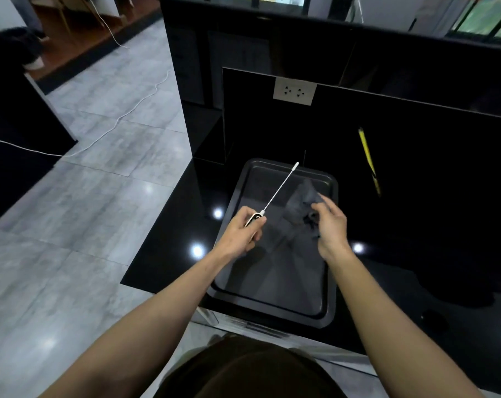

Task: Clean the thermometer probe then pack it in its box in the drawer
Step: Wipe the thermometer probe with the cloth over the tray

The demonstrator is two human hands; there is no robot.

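Two hands are over the dark baking tray [328, 308] that sits on the glossy black counter [169, 254]. My left hand [240, 235] is curled around the handle of the thermometer [256, 219], fingers wrapped under it and thumb on top; the thin white probe [281, 187] sticks out from that grip, angled up and away from me, its tip above the far rim of the tray. My right hand [331, 225] is just beside it, fingers loosely bent and pinching a dark grey cloth [302, 196] — the cloth bunches up past my fingertips, over the tray's far right part. Cloth and probe are near each other but apart; a gap of tray shows between them. Whether the cloth rests on the tray or hangs clear of it, I cannot tell.

A yellow pencil-like stick [368, 159] lies on the counter to the right of the tray, well apart from my hands. A white double socket [294, 91] is set in the black panel behind the tray. To my left the grey tiled floor [71, 225] carries a white cable [106, 135] — it snakes off toward the back of the room.
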